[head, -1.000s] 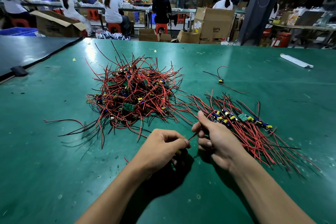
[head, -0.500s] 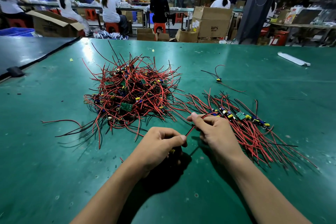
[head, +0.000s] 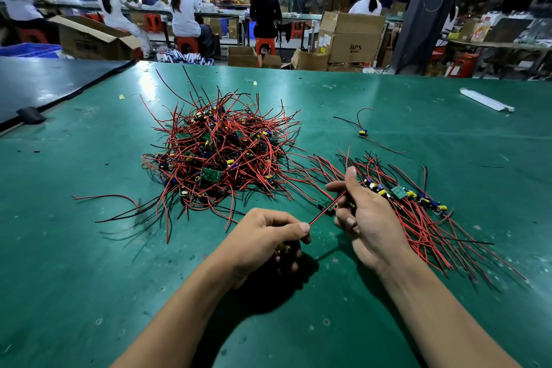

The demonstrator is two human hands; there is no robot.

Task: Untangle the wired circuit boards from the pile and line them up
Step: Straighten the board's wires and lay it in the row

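Wide factory floor here. Beyond the tangled pile (head: pixel 215 158) sit workers in white caps (head: pixel 183 9) on red stools at long benches, with stacked cardboard boxes (head: pixel 352 39) and a dark pillar (head: pixel 424 9) beyond and to the right of it. The pile sits mid-way across a glossy green table mat (head: pixel 89 248) that is scuffed and speckled. A darker table (head: pixel 44 81) butts on to the far left of the pile.

Right of the pile lies the lined-up row of boards (head: pixel 418 212), their red wires fanning toward the viewer. Just nearer than the pile, the left hand (head: pixel 263 236) is curled tight, thumb pinning a red wire (head: pixel 324 212), a yellow-capped board tucked under the fingers. Nearer and right of the pile, the right hand (head: pixel 367 218) pinches the wire's other end, forefinger up, other fingers loosely bent. One stray board (head: pixel 363 132) lies right of the pile, and a white strip (head: pixel 487 100) further right.
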